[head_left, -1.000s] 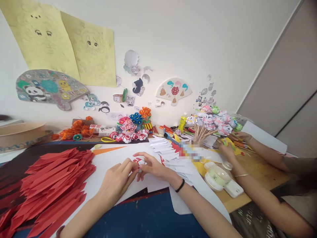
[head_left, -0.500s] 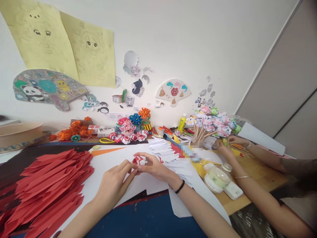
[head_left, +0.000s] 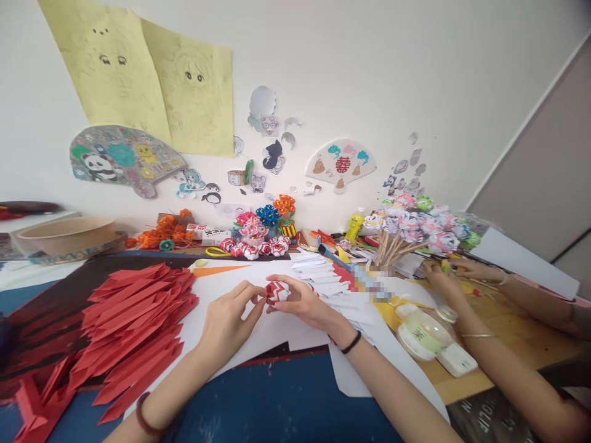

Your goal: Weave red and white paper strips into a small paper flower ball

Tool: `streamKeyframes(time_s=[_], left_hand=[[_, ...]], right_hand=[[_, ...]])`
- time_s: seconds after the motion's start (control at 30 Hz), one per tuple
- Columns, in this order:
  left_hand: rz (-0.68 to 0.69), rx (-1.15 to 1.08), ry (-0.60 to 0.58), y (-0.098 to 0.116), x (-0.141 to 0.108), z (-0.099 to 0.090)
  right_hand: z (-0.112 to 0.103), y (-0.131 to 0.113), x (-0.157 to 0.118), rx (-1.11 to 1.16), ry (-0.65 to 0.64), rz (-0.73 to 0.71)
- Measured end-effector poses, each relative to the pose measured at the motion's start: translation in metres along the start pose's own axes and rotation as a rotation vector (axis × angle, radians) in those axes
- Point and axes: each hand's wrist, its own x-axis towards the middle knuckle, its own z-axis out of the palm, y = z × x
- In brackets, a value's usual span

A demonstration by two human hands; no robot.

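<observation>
A small red-and-white folded paper flower (head_left: 277, 291) is held above the white paper sheet (head_left: 231, 286). My right hand (head_left: 307, 303) grips it from the right, fingers curled around its side. The fingertips of my left hand (head_left: 235, 307) are pinched together at its left edge, touching it. A pile of folded red paper strips (head_left: 133, 314) lies to the left of my left hand. Folded white paper strips (head_left: 318, 271) spread out behind and right of my right hand. Several finished red-and-white paper flowers (head_left: 252, 251) sit in a row at the back.
A bunch of pale paper flowers (head_left: 410, 224) on sticks stands back right. A clear jar (head_left: 422, 332) and a white box (head_left: 457, 359) are at right. Another person's hands (head_left: 446, 274) work there on something small. A beige basin (head_left: 69, 237) stands far left, orange flowers (head_left: 161, 234) beside it.
The camera view has turned a little left, so everything sits further right. My hands still hold the flower; its zigzag side is turned slightly more toward me.
</observation>
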Motion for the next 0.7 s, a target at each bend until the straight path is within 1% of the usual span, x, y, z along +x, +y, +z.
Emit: streamKeyframes(time_s=[0.23, 0.33, 0.47, 0.53, 0.6, 0.7], left_hand=[[0.057, 0.046, -0.048, 0.0036, 0.0001, -0.0013], [0.075, 0.06, -0.058, 0.0023, 0.0003, -0.0004], [0.115, 0.118, -0.085, -0.0002, 0.0005, 0.0003], [0.148, 0.158, -0.079, -0.0007, 0.0008, -0.0002], [0.209, 0.2, -0.06, -0.0007, 0.001, -0.0007], [0.324, 0.3, 0.006, -0.0002, 0.0012, -0.0005]], right_hand=[[0.0008, 0.0022, -0.0004, -0.036, 0.012, 0.022], [0.0003, 0.0039, -0.0005, -0.045, 0.005, 0.051], [-0.0005, 0.0033, -0.0006, -0.067, 0.015, 0.051], [-0.0006, 0.0025, -0.0006, -0.08, 0.014, 0.051], [-0.0001, 0.0024, -0.0006, -0.075, 0.006, 0.05], [0.0021, 0.0034, -0.0009, -0.029, -0.008, 0.055]])
